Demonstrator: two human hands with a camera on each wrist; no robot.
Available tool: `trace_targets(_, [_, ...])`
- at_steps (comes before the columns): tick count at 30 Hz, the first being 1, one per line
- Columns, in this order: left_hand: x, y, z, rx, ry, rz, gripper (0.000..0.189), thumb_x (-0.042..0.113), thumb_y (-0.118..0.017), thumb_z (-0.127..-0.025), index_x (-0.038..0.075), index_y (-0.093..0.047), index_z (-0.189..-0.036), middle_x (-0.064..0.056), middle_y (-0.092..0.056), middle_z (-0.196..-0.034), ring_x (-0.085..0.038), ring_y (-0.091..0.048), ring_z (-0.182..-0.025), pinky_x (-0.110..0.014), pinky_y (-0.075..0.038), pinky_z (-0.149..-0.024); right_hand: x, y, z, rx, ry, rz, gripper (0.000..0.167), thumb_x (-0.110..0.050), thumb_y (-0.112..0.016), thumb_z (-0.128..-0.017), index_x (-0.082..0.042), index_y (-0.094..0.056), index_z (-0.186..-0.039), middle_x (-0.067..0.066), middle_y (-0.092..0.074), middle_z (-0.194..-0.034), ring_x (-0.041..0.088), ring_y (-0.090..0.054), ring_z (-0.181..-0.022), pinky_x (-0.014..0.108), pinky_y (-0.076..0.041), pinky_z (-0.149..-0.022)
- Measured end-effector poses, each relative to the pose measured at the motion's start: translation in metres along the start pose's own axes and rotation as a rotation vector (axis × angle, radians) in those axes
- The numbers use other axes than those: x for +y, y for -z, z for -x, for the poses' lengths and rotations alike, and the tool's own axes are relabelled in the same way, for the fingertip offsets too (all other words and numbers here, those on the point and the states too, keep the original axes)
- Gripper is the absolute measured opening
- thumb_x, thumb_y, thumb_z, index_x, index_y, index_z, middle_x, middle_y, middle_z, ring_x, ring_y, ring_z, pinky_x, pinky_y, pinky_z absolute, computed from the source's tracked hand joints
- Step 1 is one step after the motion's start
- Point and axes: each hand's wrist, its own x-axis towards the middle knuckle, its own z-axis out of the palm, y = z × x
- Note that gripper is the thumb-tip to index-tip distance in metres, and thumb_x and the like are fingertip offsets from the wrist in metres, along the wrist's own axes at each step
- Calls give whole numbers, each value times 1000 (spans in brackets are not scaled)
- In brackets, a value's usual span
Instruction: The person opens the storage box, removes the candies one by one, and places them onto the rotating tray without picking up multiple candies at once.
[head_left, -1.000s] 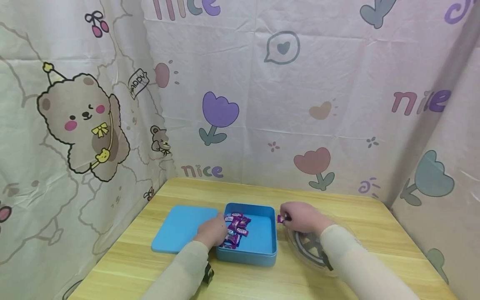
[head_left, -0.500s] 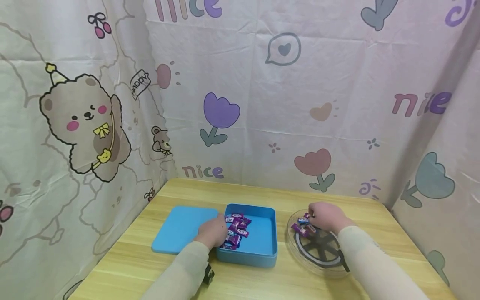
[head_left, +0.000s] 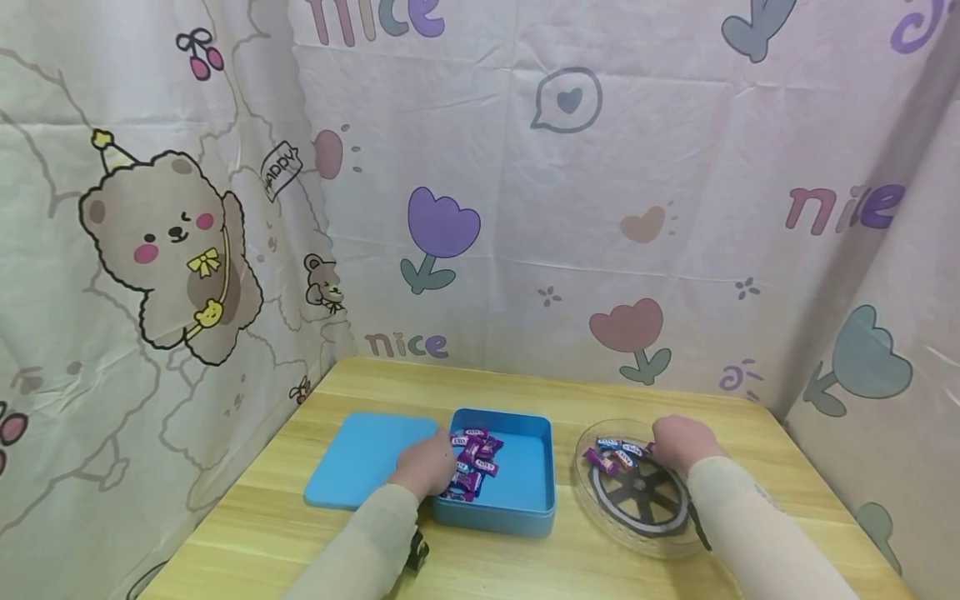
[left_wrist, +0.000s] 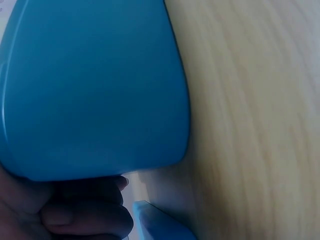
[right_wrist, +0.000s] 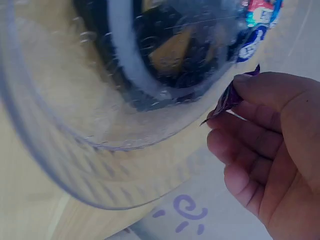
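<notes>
In the head view a blue rectangular box [head_left: 497, 518] stands mid-table, with purple-wrapped candies [head_left: 474, 454] heaped along its left side. My left hand [head_left: 429, 464] grips the box's left rim, its fingers curled against the outer wall in the left wrist view. At the right, a clear round dish [head_left: 604, 523] holds several wrapped candies [head_left: 609, 461] towards its back. My right hand [head_left: 684, 443] is over the back right of this dish. Between thumb and forefinger it pinches one purple-wrapped candy [right_wrist: 230, 97], seen in the right wrist view.
A flat blue lid [head_left: 360, 458] lies on the wooden table [head_left: 517, 571] left of the box, partly behind my left hand. A dark spoked ring shape [head_left: 641, 500] shows through the dish. A printed curtain [head_left: 517, 208] hangs behind the table.
My right hand has moved right from beside the box to the dish's far right. More candies now lie in the dish. My left hand has stayed at the box.
</notes>
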Motion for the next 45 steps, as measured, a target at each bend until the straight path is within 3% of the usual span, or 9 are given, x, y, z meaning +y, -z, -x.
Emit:
trace_targets(9, [-1, -1, -1, 5, -9, 13, 57, 17, -50, -103, -8, -35, -152, -26, -50, -146, -42, -51, -130, -61, -42, -103, 1, -1, 3, 20, -60, 22, 11, -9, -70, -87, -9, -67, -76, 4, -61, -70, 22, -56, -63, 46, -54, -63])
trace_targets(18, [-2, -2, -2, 5, -16, -4, 57, 18, -50, -103, -9, -35, -152, -26, -50, -146, -42, -50, -131, -61, -42, -103, 1, -6, 9, 40, -39, 25, 15, -10, -69, -87, -9, -65, -73, 4, -59, -67, 22, -54, -61, 45, -53, -60])
trace_targets(24, [-2, -2, -2, 2, -12, 0, 57, 18, -51, -103, -8, -35, -151, -26, -51, -145, -42, -52, -129, -61, -43, -102, -6, -3, 2, 26, -36, 3, 10, -14, -72, -85, -9, -66, -78, 2, -59, -68, 21, -54, -63, 44, -53, -62])
trace_targets(32, [-2, -3, -3, 3, -20, -8, 56, 17, -53, -102, -8, -37, -150, -26, -53, -142, -41, -55, -125, -62, -45, -99, -46, 12, -4, 74, 71, -61, 11, -19, -72, -86, -13, -63, -83, -2, -59, -71, 19, -55, -65, 42, -49, -60])
trace_targets(38, [-2, -2, -3, 2, -17, -4, 56, 17, -53, -102, -9, -37, -150, -26, -54, -142, -40, -56, -124, -62, -45, -99, -89, 18, -8, 75, 195, -97, 13, -24, -72, -88, -15, -69, -96, -8, -61, -75, 11, -55, -64, 40, -53, -70])
trace_targets(45, [0, 0, -1, -6, -12, 0, 57, 17, -52, -102, -9, -37, -151, -25, -52, -145, -39, -56, -124, -61, -45, -100, -136, 17, -8, 81, 359, -155, 17, -28, -78, -90, -18, -73, -103, -9, -66, -89, 9, -58, -80, 34, -54, -76])
